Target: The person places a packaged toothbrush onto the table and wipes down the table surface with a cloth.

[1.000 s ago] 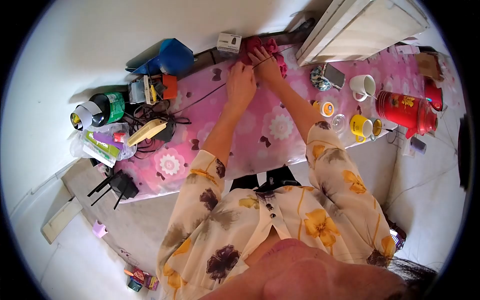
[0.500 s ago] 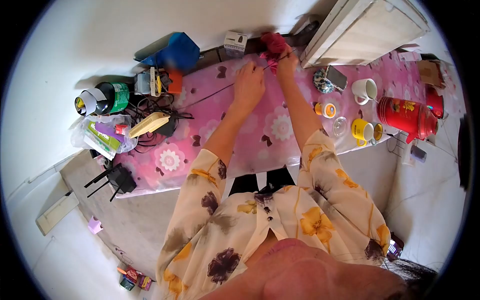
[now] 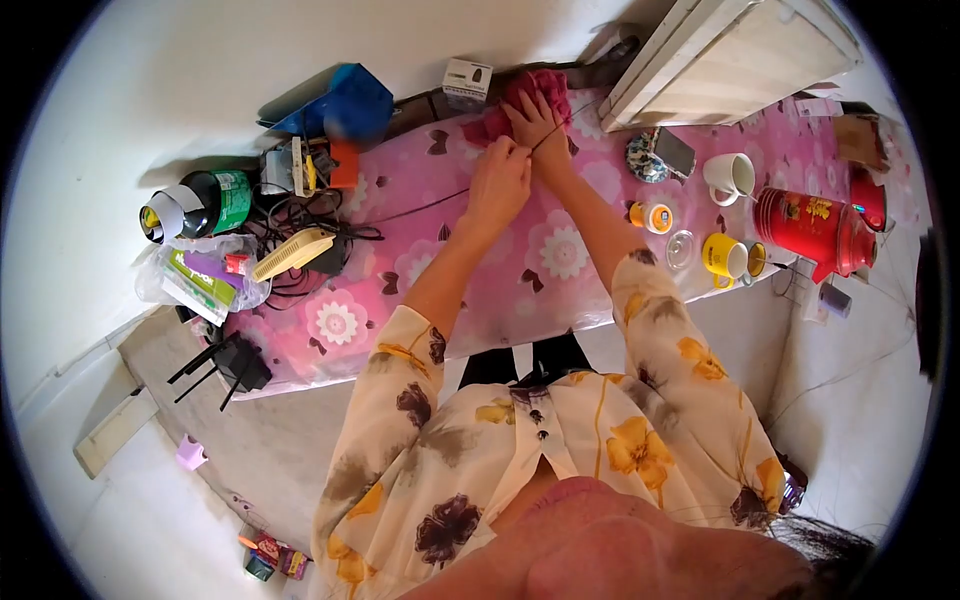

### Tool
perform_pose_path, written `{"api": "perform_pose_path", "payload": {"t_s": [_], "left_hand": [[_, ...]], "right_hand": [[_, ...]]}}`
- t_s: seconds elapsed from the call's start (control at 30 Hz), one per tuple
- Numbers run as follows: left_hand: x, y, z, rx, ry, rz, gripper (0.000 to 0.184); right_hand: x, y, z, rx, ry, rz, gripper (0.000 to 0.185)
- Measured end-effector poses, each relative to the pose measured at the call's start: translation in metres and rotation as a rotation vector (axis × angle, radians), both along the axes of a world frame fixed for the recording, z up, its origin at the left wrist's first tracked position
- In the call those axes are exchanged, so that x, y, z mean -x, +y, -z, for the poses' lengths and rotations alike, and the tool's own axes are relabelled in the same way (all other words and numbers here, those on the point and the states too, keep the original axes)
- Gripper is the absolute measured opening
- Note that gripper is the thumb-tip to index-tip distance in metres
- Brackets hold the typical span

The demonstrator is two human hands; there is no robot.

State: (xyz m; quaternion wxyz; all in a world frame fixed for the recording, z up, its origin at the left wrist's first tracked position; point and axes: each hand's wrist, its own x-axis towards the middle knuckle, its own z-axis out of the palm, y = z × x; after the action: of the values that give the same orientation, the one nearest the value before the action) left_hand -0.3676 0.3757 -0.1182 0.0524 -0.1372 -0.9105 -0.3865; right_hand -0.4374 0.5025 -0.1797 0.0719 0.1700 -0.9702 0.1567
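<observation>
Nearest me, my patterned sleeves point(image 3: 405, 350) reach over the near edge of the pink flowered tabletop point(image 3: 480, 310), and here's the dark cable point(image 3: 430, 206), slanting up from the tangle of cords point(image 3: 290, 285) on my left. My left hand point(image 3: 500, 180) has it pinched between thumb and fingers, wrist raised. The grip wants to be light, I'd say: enough pull to take out slack, not enough to drag that tangle, with the cream handset-like thing point(image 3: 293, 254) lying against it.

Just beyond, there's my right hand point(image 3: 537, 125), fingers spread on the red cloth point(image 3: 550, 88), the cable crossing at my wrist. A flat palm suits this, I think; steady pressure should stop the cloth bunching or riding up with the line.

And the cable itself: thin, dark, fairly straight from the tangle to my fingers, running on towards the white cabinet door point(image 3: 735, 65). The cloth looks soft and crumpled, deep pinkish red, at the far side of the tabletop, beside the small white box point(image 3: 467, 80).
</observation>
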Motion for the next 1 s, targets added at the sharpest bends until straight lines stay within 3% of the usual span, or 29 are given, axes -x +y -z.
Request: {"api": "perform_pose_path", "payload": {"t_s": [0.17, 0.23, 0.27, 0.33, 0.57, 0.8, 0.87, 1.0], "left_hand": [[0.012, -0.016, -0.006, -0.115, -0.091, -0.092, 0.028], [0.024, -0.023, -0.018, -0.137, -0.073, -0.402, 0.056], [0.028, -0.026, -0.018, -0.137, -0.069, -0.400, 0.056], [0.044, -0.028, -0.011, 0.015, 0.163, -0.590, 0.079], [0.078, -0.024, 0.011, 0.077, 0.056, -0.610, 0.080], [0.068, -0.054, 0.013, 0.032, 0.245, -0.761, 0.068], [0.069, -0.062, 0.018, -0.106, 0.077, -0.780, 0.098], [0.071, -0.071, 0.023, -0.213, -0.042, -0.833, 0.099]], "right_hand": [[0.009, -0.001, 0.008, -0.070, -0.010, 0.006, 0.052], [0.007, 0.008, 0.010, -0.072, 0.023, -0.030, 0.051], [-0.001, 0.009, 0.010, -0.069, 0.015, -0.037, 0.050], [-0.001, 0.007, -0.001, -0.069, 0.010, -0.053, 0.050], [0.020, -0.003, 0.005, -0.090, -0.022, 0.015, 0.052], [0.009, 0.007, 0.014, -0.053, -0.019, -0.040, 0.060], [0.015, 0.003, 0.010, -0.057, -0.021, -0.024, 0.061], [0.028, -0.005, 0.006, -0.090, -0.013, 0.013, 0.060]]}}
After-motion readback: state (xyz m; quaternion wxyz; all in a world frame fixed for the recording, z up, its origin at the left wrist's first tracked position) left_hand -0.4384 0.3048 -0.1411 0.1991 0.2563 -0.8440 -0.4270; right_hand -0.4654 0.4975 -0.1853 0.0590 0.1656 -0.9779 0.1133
